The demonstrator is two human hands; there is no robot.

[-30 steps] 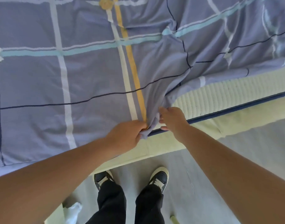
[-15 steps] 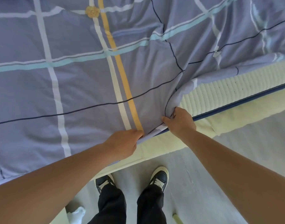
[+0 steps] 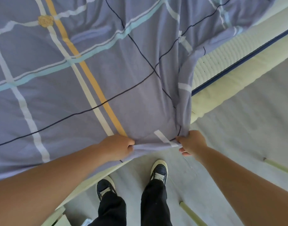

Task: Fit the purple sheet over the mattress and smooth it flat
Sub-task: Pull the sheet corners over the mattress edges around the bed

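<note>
The purple sheet (image 3: 94, 66), checked with white, teal, yellow and dark lines, covers most of the mattress. Its near edge hangs over the bed's side in front of me. My left hand (image 3: 118, 146) grips that edge in a fist. My right hand (image 3: 191, 143) pinches the same edge a short way to the right, and the cloth is stretched between them. At the right the cream quilted mattress (image 3: 211, 62) with dark blue piping lies bare, and the sheet is rumpled into folds beside it.
A pale yellow bed frame (image 3: 221, 88) runs below the mattress to the right. My two feet in dark shoes (image 3: 158, 170) stand on the grey floor close to the bed. Thin pale rods (image 3: 192, 212) lie on the floor at lower right.
Both hands have drawn the sheet's edge toward me and down over the bed's side, and they have moved apart. More of the mattress is covered than before.
</note>
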